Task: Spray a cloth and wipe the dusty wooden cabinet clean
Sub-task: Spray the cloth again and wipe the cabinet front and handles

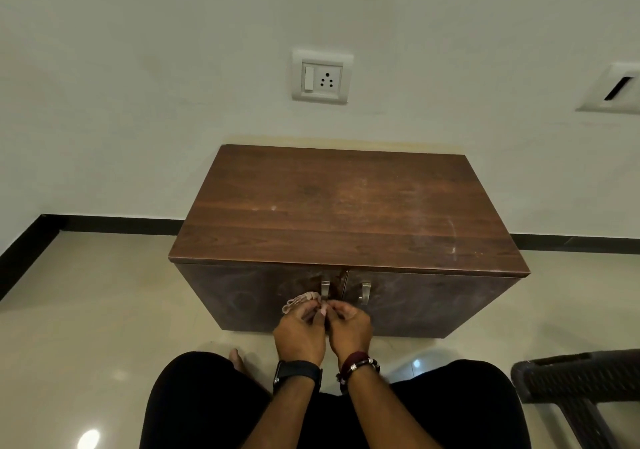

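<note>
The person crouches in front of the cabinet [346, 206], which stands against the wall on the tiled floor. Both hands meet just before the left door handle [325, 290]. The left hand [300, 332] has its fingers curled around a bunched pale cloth [300, 301], which sits at the door face just left of that handle. The right hand [349, 327] has its fingers curled and drawn together at the same spot; whether they pinch the cloth or the handle cannot be told from here. The step in hand appears to be gathering the cloth into a pad for the door fronts. To do it well, fold the cloth into a firm, flat pad, keep one hand gripping it, and wipe in overlapping strokes around and behind each handle, including the right handle [364, 292]. The top shows pale smears toward its right side and the doors show cloudy marks, so both likely need passes. No spray bottle is in view. As a container, the cabinet has both doors closed; its contents are hidden. A dark chair [571, 386] stands at the right.
</note>
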